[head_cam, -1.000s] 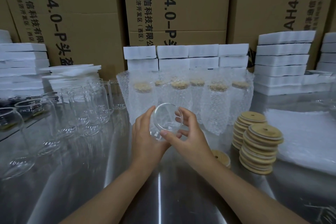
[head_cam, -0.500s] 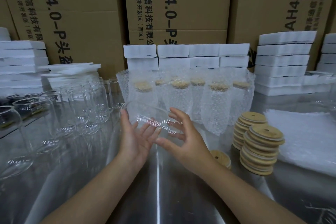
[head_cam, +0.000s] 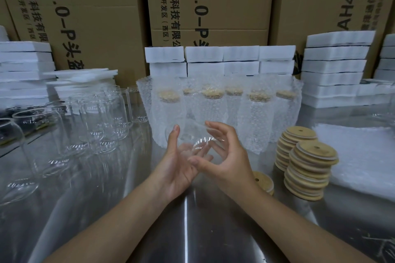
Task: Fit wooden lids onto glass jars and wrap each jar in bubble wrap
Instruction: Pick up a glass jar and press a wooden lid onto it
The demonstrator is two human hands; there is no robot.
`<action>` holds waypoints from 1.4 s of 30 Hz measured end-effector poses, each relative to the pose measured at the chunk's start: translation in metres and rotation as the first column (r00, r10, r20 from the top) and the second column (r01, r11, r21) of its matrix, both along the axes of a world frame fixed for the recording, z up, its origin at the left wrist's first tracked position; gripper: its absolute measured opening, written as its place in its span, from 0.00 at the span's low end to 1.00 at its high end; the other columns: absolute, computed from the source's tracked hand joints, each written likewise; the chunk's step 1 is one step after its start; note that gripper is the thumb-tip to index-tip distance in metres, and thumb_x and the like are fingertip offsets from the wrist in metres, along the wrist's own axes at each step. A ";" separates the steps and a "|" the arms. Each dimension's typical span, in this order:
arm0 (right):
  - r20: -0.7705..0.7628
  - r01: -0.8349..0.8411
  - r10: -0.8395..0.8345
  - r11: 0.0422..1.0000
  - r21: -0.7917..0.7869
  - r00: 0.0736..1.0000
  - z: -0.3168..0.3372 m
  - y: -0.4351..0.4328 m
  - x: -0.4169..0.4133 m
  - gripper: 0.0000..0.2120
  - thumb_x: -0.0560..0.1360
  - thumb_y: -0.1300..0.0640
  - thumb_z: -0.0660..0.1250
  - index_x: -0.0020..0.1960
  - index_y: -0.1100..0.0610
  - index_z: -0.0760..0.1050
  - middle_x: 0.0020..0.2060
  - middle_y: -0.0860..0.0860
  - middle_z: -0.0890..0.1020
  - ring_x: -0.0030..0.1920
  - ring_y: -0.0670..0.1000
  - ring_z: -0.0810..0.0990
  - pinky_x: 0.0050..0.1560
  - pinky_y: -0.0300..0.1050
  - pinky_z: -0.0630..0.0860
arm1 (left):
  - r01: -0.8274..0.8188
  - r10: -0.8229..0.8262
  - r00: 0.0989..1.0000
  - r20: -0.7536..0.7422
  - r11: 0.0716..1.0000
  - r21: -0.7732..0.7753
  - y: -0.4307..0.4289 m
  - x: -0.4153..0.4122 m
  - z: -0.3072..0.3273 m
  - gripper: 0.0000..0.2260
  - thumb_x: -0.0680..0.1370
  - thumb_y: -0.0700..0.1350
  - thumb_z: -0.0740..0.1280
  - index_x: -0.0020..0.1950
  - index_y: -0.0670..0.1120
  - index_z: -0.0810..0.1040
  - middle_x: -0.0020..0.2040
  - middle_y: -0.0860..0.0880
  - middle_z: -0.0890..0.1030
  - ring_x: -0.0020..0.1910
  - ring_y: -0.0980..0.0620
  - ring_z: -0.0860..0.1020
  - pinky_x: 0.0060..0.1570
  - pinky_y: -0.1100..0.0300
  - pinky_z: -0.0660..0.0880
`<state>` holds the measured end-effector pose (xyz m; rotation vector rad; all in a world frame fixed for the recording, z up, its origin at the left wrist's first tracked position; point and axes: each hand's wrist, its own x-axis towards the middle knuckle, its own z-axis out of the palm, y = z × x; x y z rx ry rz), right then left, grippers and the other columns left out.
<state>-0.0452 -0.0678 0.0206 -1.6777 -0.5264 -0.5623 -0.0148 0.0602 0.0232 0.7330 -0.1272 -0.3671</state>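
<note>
While both hands hang over the steel table (head_cam: 186, 224), I see one clear glass jar (head_cam: 197, 140) held between them, off the surface, just in front of the wrapped jars (head_cam: 215, 111). I cannot tell which way its mouth faces. On the left hand (head_cam: 177, 168) the palm is up, the fingers lie fairly straight under the glass and the thumb stands against its side. On the right hand (head_cam: 228, 156) the fingers curve over the top with the thumb below, gripping it.

The table is shiny metal with strong reflections. At left is a cluster of empty glass jars (head_cam: 100, 117), upright and unlidded. The wrapped jars stand in a row, lids on. At right are two stacks of wooden lids (head_cam: 307, 168), with one loose lid (head_cam: 264, 181) just beside the right wrist. At far right a bubble wrap sheet (head_cam: 361, 156) lies flat. Along the back edge are stacked white foam blocks (head_cam: 220, 60), with tall cardboard boxes (head_cam: 209, 2) in black print behind.
</note>
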 end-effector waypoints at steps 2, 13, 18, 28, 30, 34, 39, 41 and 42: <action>-0.008 -0.021 0.022 0.998 0.055 1.000 0.001 0.000 0.000 0.36 0.57 0.39 0.75 0.62 0.48 0.69 0.61 0.40 0.75 0.66 0.39 0.71 0.67 0.44 0.70 | -0.010 0.010 1.000 0.012 1.000 0.020 0.000 0.002 -0.002 0.46 0.64 0.64 0.69 0.74 0.42 0.59 0.60 0.40 0.81 0.56 0.47 0.82 0.48 0.52 0.82; 0.017 0.083 -0.089 0.975 0.208 0.996 0.003 -0.003 0.003 0.21 0.74 0.39 0.58 0.56 0.53 0.76 0.49 0.41 0.82 0.53 0.37 0.79 0.55 0.36 0.74 | 0.013 -0.021 0.997 0.076 0.995 0.103 -0.004 0.005 -0.009 0.50 0.68 0.67 0.62 0.78 0.37 0.51 0.69 0.37 0.73 0.68 0.45 0.74 0.72 0.53 0.65; 0.001 0.149 -0.152 0.969 0.198 0.988 0.002 -0.002 0.007 0.20 0.79 0.45 0.51 0.57 0.54 0.76 0.55 0.44 0.81 0.58 0.41 0.78 0.62 0.45 0.73 | -0.038 0.019 0.994 0.106 0.983 0.182 -0.005 0.004 -0.011 0.47 0.66 0.67 0.59 0.76 0.38 0.59 0.61 0.41 0.81 0.60 0.50 0.80 0.57 0.61 0.77; -0.175 -0.013 0.018 0.999 0.029 0.984 -0.001 0.002 0.008 0.13 0.80 0.57 0.60 0.58 0.38 0.71 0.58 0.35 0.76 0.62 0.34 0.72 0.60 0.31 0.69 | -0.138 0.095 0.978 0.184 0.962 0.236 -0.004 0.002 -0.010 0.30 0.67 0.67 0.64 0.63 0.53 0.79 0.57 0.45 0.83 0.52 0.46 0.84 0.47 0.53 0.79; -0.138 -0.050 0.045 0.998 -0.039 0.989 -0.001 0.005 0.003 0.17 0.79 0.54 0.63 0.62 0.35 0.66 0.66 0.37 0.71 0.66 0.33 0.67 0.59 0.27 0.67 | -0.182 0.121 0.969 0.215 0.940 0.290 -0.004 0.000 -0.011 0.41 0.62 0.66 0.70 0.72 0.53 0.69 0.58 0.44 0.83 0.55 0.45 0.82 0.51 0.50 0.79; -0.095 -0.085 0.083 0.996 -0.021 0.992 0.003 0.005 -0.001 0.25 0.77 0.58 0.66 0.64 0.34 0.62 0.70 0.39 0.66 0.68 0.39 0.66 0.63 0.38 0.71 | -0.208 0.121 0.947 0.299 0.937 0.280 -0.008 -0.004 -0.014 0.44 0.58 0.61 0.80 0.70 0.65 0.64 0.50 0.59 0.85 0.56 0.50 0.82 0.45 0.53 0.81; -0.106 -0.122 0.124 0.992 0.026 0.987 0.002 0.003 0.002 0.26 0.78 0.54 0.64 0.63 0.26 0.57 0.64 0.32 0.62 0.62 0.34 0.69 0.50 0.26 0.71 | -0.187 0.086 0.949 0.302 0.927 0.324 -0.007 -0.003 -0.012 0.44 0.52 0.66 0.79 0.66 0.68 0.68 0.52 0.53 0.85 0.58 0.49 0.81 0.47 0.50 0.81; -0.106 -0.126 0.132 0.990 0.064 0.986 0.003 0.003 0.004 0.24 0.75 0.48 0.63 0.62 0.24 0.57 0.67 0.35 0.62 0.61 0.30 0.70 0.56 0.33 0.71 | -0.232 0.114 0.938 0.328 0.908 0.348 -0.006 -0.001 -0.014 0.41 0.53 0.66 0.80 0.65 0.63 0.73 0.50 0.51 0.84 0.57 0.51 0.81 0.49 0.48 0.80; -0.104 -0.123 0.132 0.988 0.094 0.986 0.004 0.003 0.005 0.24 0.73 0.46 0.62 0.61 0.24 0.57 0.69 0.38 0.63 0.60 0.30 0.71 0.60 0.37 0.72 | -0.265 0.139 0.930 0.341 0.896 0.356 -0.006 -0.002 -0.014 0.40 0.55 0.65 0.80 0.65 0.59 0.75 0.53 0.50 0.83 0.58 0.50 0.80 0.53 0.46 0.80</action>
